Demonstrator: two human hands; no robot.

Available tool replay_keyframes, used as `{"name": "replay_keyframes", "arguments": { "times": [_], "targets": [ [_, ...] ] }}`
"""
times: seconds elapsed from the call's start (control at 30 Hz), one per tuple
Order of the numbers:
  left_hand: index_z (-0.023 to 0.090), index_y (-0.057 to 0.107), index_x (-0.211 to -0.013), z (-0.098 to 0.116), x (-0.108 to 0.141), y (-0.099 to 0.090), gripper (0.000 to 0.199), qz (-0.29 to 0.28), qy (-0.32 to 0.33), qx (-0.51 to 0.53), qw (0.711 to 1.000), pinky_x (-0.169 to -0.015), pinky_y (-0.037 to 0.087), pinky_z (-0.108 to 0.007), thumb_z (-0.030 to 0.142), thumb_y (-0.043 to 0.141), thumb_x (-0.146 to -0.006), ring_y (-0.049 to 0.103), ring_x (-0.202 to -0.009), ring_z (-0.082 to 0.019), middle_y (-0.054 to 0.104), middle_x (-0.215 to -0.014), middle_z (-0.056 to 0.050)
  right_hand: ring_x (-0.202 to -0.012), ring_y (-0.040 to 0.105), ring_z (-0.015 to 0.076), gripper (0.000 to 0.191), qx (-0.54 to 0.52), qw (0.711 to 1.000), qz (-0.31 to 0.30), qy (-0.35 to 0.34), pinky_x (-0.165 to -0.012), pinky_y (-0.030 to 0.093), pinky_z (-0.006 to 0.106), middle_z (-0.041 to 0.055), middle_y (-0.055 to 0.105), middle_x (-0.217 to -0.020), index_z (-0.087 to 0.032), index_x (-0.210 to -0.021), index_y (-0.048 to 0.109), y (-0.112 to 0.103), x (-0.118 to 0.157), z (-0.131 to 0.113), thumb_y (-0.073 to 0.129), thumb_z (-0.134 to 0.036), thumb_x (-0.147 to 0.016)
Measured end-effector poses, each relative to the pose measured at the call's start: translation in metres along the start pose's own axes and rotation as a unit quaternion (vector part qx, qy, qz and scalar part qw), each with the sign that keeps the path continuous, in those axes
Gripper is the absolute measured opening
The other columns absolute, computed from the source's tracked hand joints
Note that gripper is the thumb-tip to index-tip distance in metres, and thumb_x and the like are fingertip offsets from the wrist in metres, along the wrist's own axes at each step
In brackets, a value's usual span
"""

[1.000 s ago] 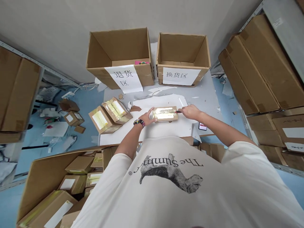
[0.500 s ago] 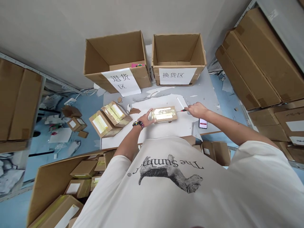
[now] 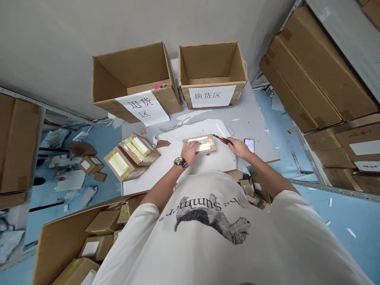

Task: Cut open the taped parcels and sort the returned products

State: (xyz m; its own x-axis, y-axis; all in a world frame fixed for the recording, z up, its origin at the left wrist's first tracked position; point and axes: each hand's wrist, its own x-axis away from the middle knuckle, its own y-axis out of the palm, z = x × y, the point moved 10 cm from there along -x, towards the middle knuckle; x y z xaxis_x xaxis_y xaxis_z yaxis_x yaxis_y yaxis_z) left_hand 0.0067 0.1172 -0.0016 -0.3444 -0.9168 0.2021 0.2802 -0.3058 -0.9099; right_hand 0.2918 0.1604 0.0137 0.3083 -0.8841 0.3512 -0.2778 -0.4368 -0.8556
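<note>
A small taped cardboard box (image 3: 209, 144) lies flat on the white surface (image 3: 166, 166) before me. Over the left end of its top rests my left hand (image 3: 190, 152); whether its fingers grip the box or lie on it is unclear. My right hand (image 3: 238, 148) is closed around a red and black utility knife (image 3: 223, 139), whose tip points left, near the box's upper right corner. Right of that hand lies a lit phone (image 3: 249, 145).
Two taped boxes (image 3: 139, 149) stand at the table's left. Behind are two large open cartons with paper signs, the left (image 3: 133, 67) and the right (image 3: 208, 61). A big carton of parcels (image 3: 59, 237) stands lower left; shelves with boxes (image 3: 314, 67) rise at right.
My left hand has moved from the box's left edge onto its top. My right hand has drawn the knife back from the box's right edge and turned it. The camera view has shifted.
</note>
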Motion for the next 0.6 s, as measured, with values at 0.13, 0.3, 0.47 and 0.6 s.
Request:
{"name": "replay_keyframes", "arguments": {
  "times": [0.13,0.3,0.47,0.6],
  "targets": [
    [0.022,0.064,-0.165,0.037,-0.016,0.019,0.069,-0.008,0.027,0.015,0.999,-0.135,0.041,-0.058,0.037,0.076,-0.099,0.057,-0.150,-0.042,0.063,-0.166,-0.018,-0.100,0.081,0.0309,0.053,-0.139,0.989,0.044,0.007,-0.090,0.060,0.036,0.0102,0.088,-0.114,-0.021,-0.155,0.071,0.017,-0.015,-0.010,0.049,-0.030,-0.108],
    [0.021,0.063,-0.162,0.035,-0.024,0.024,0.066,0.013,-0.017,0.002,1.000,-0.131,0.039,-0.056,0.031,0.078,-0.099,0.057,-0.147,-0.042,0.065,-0.161,-0.019,-0.110,0.081,0.0297,0.048,-0.209,0.975,0.066,0.039,-0.096,0.061,0.037,0.0054,0.089,-0.123,-0.028,-0.148,0.076,0.022,-0.051,-0.026,0.065,-0.042,-0.103],
    [0.025,0.061,-0.160,0.033,-0.028,0.029,0.062,-0.016,-0.037,0.010,0.999,-0.131,0.036,-0.057,0.026,0.076,-0.100,0.057,-0.147,-0.041,0.072,-0.150,-0.016,-0.125,0.079,0.0324,0.076,-0.154,0.986,0.018,0.067,-0.097,0.060,0.036,0.0037,0.086,-0.138,-0.036,-0.158,0.071,0.027,-0.089,-0.045,0.094,-0.052,-0.088],
    [0.026,0.059,-0.157,0.034,-0.031,0.028,0.062,-0.017,-0.061,0.010,0.998,-0.128,0.037,-0.056,0.029,0.079,-0.099,0.056,-0.148,-0.041,0.068,-0.155,-0.017,-0.120,0.080,0.0318,0.071,-0.097,0.992,-0.016,0.081,-0.090,0.057,0.033,0.0057,0.086,-0.133,-0.033,-0.150,0.073,0.032,-0.099,-0.048,0.098,-0.053,-0.086]
  ]
}}
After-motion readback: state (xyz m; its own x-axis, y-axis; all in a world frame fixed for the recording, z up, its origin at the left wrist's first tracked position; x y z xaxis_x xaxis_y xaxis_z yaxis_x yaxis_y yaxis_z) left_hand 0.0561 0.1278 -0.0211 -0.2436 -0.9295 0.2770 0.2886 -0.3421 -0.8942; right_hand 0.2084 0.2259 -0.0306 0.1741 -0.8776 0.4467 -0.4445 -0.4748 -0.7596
